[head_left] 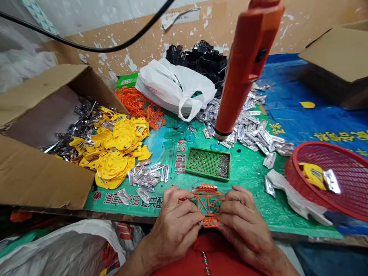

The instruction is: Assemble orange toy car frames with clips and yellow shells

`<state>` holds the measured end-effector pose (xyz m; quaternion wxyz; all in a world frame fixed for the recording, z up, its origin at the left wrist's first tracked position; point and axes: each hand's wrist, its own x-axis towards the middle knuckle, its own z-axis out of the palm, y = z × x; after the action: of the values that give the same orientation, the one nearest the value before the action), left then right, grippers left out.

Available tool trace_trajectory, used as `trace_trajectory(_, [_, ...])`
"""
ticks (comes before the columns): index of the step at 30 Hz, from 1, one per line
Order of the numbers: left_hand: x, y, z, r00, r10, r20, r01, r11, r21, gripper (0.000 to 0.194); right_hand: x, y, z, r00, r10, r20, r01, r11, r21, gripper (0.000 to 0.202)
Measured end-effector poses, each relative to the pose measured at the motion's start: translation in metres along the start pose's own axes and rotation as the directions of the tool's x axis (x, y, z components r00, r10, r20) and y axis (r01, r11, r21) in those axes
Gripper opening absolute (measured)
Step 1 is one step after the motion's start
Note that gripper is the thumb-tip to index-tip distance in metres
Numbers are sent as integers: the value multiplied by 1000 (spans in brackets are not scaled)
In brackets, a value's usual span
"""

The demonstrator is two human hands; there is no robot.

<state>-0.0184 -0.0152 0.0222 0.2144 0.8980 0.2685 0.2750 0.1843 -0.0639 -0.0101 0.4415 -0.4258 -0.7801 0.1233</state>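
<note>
Near the table's front edge, an orange plastic frame (208, 204) with thin crossing bars is held between both hands. My left hand (180, 214) grips its left side, fingers closed. On its right side my right hand (242, 212) is closed too, fingers pressed along the edge. Shiny silver pieces show along the frame's upper and lower ends, partly hidden by the fingers. Just beyond the hands lies a green perforated tray (199, 163) with many small screws gathered at its right. An orange-red electric screwdriver (244, 67) hangs above the table, right of the tray.
At left, a cardboard box (43, 171) spills dark pieces and yellow plastic parts (118, 144). Silver parts (250, 127) lie around, with orange frames (137, 103) behind. A white plastic bag (173, 84) stands at the back. A red basket (297, 182) holds yellow and silver pieces.
</note>
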Motion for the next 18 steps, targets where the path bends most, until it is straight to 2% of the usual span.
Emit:
trace_trajectory(3, [1,2,2,997,-59,40,57,997,59,11,2,1,1,999,-11,34,10,1000,19,11])
trace_trajectory(7, [7,6,0,970,-79,230,64,995,73,11,11,-2,-1,993,-21,118,5,992,129,7])
trace_trajectory(9, [10,8,-4,945,-44,324,46,999,3,13,17,-4,-2,987,-16,158,-17,979,202,9])
trace_trajectory(12, [14,9,-8,921,-11,389,71,987,-141,15,26,-4,-4,974,45,221,-114,944,310,16])
trace_trajectory(15, [15,5,-9,913,-73,402,179,956,-234,20,35,-1,-3,961,89,260,-192,895,403,22])
trace_trajectory(18, [15,-2,-7,902,-201,382,346,867,-360,25,40,2,3,960,121,251,-216,892,397,19])
